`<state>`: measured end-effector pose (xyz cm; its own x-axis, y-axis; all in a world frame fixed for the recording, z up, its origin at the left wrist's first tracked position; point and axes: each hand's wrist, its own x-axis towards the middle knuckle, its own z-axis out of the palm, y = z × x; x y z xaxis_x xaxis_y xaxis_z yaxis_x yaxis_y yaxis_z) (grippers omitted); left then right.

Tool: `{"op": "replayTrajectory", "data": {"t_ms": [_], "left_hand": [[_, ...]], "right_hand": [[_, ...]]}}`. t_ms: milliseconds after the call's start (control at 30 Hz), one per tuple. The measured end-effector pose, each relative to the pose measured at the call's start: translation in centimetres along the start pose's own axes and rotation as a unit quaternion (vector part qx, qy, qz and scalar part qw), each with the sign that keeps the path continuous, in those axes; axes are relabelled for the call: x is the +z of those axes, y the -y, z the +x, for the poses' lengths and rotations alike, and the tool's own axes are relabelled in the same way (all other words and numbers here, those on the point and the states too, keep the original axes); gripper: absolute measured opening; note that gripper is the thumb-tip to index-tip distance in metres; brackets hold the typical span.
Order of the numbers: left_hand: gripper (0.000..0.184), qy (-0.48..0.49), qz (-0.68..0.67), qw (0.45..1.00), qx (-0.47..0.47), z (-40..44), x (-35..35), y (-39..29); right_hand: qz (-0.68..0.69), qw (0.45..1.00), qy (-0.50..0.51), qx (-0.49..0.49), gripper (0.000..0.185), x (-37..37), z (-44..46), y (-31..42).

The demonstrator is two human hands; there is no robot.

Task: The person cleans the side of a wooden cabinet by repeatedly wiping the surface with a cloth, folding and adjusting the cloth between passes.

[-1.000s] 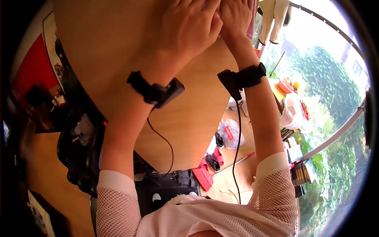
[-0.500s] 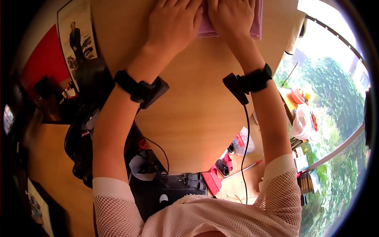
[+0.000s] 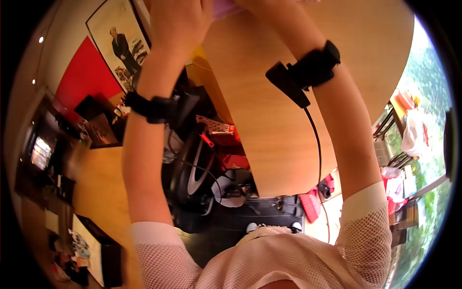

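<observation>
So both my hands are way up at the top edge, and my fingers get cut off there. My left hand [image 3: 179, 21] is right up by the left part of a pinkish-purple cloth [image 3: 225, 7], but I honestly can't tell if it's gripping it or just beside it. My right hand [image 3: 257, 5] is nearly all out of frame, so no clue whether it's open or closed; a strip of the cloth shows between my hands, near the far part of the wooden tabletop [image 3: 274, 144]. I've got a black strap with a little block on each wrist, left [image 3: 144, 107] and right [image 3: 315, 65], and a thin cable [image 3: 318, 149] hangs from the right one. Past the table's left edge there's a red bag [image 3: 235, 162] among some clutter, with a framed picture [image 3: 120, 45] and a red panel [image 3: 86, 82] on the wall beyond. Down by the near end of the table is a red broom head [image 3: 310, 206], and over on the right a white plastic bag [image 3: 413, 132] sits in front of bright greenery outside.
</observation>
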<state>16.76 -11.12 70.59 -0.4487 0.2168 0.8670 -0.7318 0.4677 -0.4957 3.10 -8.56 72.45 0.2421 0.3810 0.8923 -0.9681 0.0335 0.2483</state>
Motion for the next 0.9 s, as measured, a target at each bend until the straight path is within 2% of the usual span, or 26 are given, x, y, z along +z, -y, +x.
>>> {"op": "replayTrajectory", "data": {"t_ms": [100,233,267,333,400,467,500,567,700,733,800,900], "left_hand": [[0.051,-0.057,-0.101,0.993,0.009,-3.7,1.4,-1.5],[0.051,0.075,-0.086,0.993,-0.02,-11.2,0.3,-4.6],[0.052,0.332,-0.16,0.925,-0.091,-10.2,-2.2,-5.2],[0.054,0.376,-0.16,0.908,-0.091,-15.8,-2.1,-7.5],[0.055,0.176,-0.072,0.982,-0.005,-24.0,1.4,-10.3],[0.052,0.163,-0.077,0.984,-0.003,-24.8,1.4,-11.4],[0.051,0.2,-0.085,0.976,0.002,-23.4,0.9,-10.9],[0.05,0.152,-0.115,0.982,-0.003,-19.9,0.8,-10.0],[0.059,0.143,-0.094,0.984,-0.052,-11.0,-2.3,-7.8],[0.061,0.139,-0.085,0.985,-0.053,-10.7,-2.4,-7.5],[0.063,0.139,-0.086,0.984,-0.068,-11.1,-1.9,-7.7],[0.062,0.169,-0.125,0.973,-0.101,-17.5,-0.3,-10.8]], "right_hand": [[0.004,0.995,0.09,0.048,0.05,-3.1,-2.6,1.7],[-0.016,0.976,0.195,0.097,0.048,-6.3,-9.5,5.0],[-0.019,0.97,0.221,0.099,0.047,-7.4,-11.3,5.7],[-0.023,0.964,0.244,0.104,0.048,-9.5,-15.9,7.1],[-0.02,0.962,0.254,0.101,0.048,-11.0,-20.0,7.4],[-0.015,0.958,0.27,0.09,0.048,-12.5,-21.7,7.2],[-0.004,0.955,0.283,0.089,0.047,-12.7,-20.4,7.0],[0.02,0.944,0.317,0.089,0.047,-11.7,-16.5,6.0],[0.045,0.975,0.203,0.075,0.046,-8.0,-11.3,4.0],[0.046,0.982,0.165,0.074,0.046,-7.3,-10.9,3.7],[0.001,0.979,0.19,0.073,0.045,-7.8,-11.8,4.1],[-0.025,0.968,0.235,0.089,0.043,-10.0,-17.7,5.9]]}}
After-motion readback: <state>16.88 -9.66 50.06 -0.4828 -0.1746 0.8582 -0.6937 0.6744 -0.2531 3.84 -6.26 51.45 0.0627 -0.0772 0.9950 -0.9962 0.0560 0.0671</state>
